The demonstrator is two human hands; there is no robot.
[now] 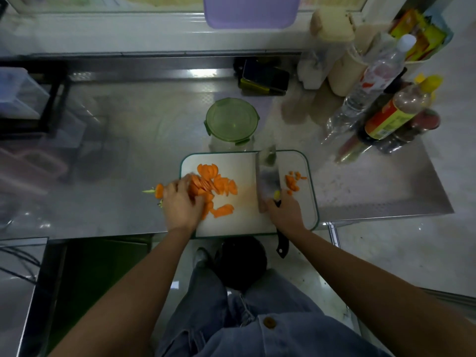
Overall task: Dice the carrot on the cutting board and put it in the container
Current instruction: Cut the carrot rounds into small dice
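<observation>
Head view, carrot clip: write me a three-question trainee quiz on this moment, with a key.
1. True or false: the container's green lid is off.
2. Which hand grips the cleaver? A) left B) right C) neither
3. Fill in: the carrot top lies off the cutting board's ____ edge.

Key:
1. False; the lid sits on the container, behind the board.
2. B; the right hand holds the handle, while the left hand rests on the carrot slices.
3. Left.
</observation>
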